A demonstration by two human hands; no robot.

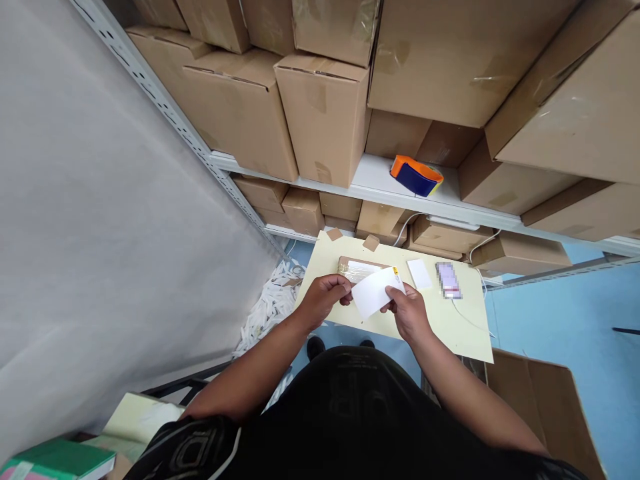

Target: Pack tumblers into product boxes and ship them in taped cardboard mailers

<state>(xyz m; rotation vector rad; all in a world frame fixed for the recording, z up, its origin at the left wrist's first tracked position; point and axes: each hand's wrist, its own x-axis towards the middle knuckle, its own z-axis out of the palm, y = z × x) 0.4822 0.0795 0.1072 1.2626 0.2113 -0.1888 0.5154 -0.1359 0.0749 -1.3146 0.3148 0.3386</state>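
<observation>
- Our right hand (413, 311) pinches the slip (371, 294) in front of the box (356, 269), its long axis aslant to the box's
- Our left hand (324, 300), nearer the box, curls at the slip's left; its grip we cannot tell

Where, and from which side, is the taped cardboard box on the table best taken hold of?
Probably the left end of the cardboard box, gripped across its narrow width, coming from the left. It lies flat, longest left to right, and the white card in the right hand partly hides its right end.
</observation>
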